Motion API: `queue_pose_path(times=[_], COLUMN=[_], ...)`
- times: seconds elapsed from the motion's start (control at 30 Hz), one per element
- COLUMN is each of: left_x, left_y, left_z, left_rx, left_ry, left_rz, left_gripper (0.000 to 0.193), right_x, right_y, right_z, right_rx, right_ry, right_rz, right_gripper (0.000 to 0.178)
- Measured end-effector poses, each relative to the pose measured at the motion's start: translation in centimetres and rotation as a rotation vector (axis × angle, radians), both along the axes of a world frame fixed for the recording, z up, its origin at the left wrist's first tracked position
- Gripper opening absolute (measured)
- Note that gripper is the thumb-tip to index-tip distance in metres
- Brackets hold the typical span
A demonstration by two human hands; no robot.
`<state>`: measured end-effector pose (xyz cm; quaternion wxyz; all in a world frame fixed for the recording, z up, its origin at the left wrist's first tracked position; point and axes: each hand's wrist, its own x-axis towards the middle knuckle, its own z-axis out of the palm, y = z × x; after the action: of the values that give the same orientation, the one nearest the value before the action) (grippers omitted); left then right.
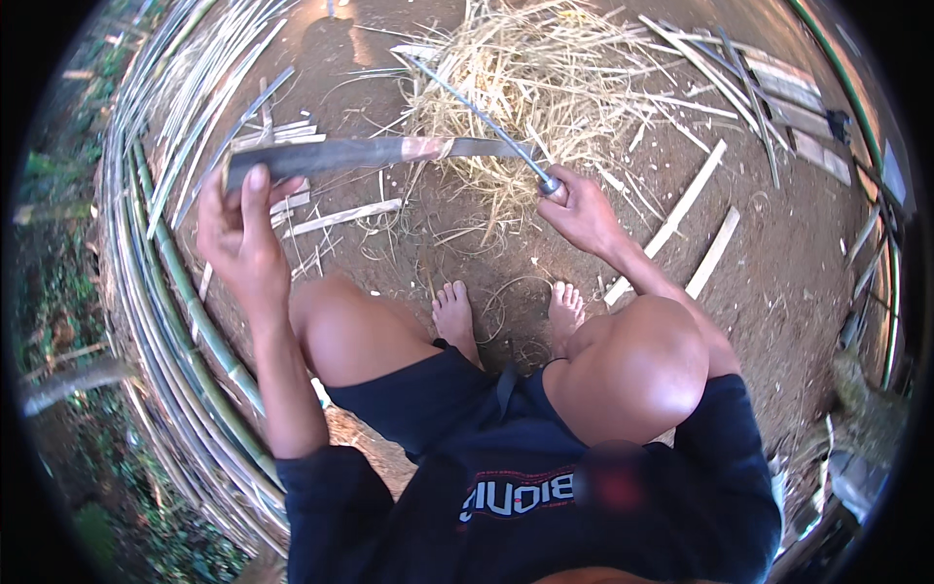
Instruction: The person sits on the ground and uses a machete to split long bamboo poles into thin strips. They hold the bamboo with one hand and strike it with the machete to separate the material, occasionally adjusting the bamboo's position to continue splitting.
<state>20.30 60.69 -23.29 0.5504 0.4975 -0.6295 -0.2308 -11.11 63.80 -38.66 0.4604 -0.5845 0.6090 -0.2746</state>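
Note:
My left hand [243, 229] is closed around the far left end of a long-handled knife [321, 158], thumb along its side. The knife lies roughly level, its dark broad handle leading to a pinkish band and a narrower grey blade pointing right. My right hand [581, 209] grips the short handle of a thin metal rod [477, 115], which looks like a round file or sharpening steel. The rod slants up and left from my fist and crosses the blade near its tip. Whether the two touch, I cannot tell. Both tools are held above the ground, in front of my knees.
A heap of pale shavings [525, 88] lies beyond the tools. Long bamboo poles [185, 282] and thin strips [195, 97] curve along the left. Flat pale slats [715, 253] rest on the dirt at right, with boards [788, 92] farther back. My bare feet [454, 316] are below.

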Motion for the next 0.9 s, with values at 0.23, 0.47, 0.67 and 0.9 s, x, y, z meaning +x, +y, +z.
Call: queue_pose_path(times=[0.23,0.47,0.67,0.9], left_x=[-0.5,1.2,1.5,3.3], left_y=[1.4,2.5,1.4,1.0], left_z=[-1.0,-1.6,-1.7,-1.9], left_rx=[-0.108,-0.062,-0.082,-0.065], left_ry=[-0.010,-0.056,-0.059,-0.056], left_rz=[-0.009,0.038,0.064,0.029], left_gripper=[0.022,0.033,0.039,0.036], right_x=[3.0,1.9,0.6,0.1], right_y=[-0.4,-0.7,-1.5,0.1], right_z=[-0.4,-4.3,-7.9,-7.9], right_rx=[-0.162,0.130,0.221,-0.131], right_ry=[0.017,0.021,0.072,0.123], right_rz=[0.252,0.129,0.054,0.226], right_gripper=[0.008,0.011,0.004,0.015])
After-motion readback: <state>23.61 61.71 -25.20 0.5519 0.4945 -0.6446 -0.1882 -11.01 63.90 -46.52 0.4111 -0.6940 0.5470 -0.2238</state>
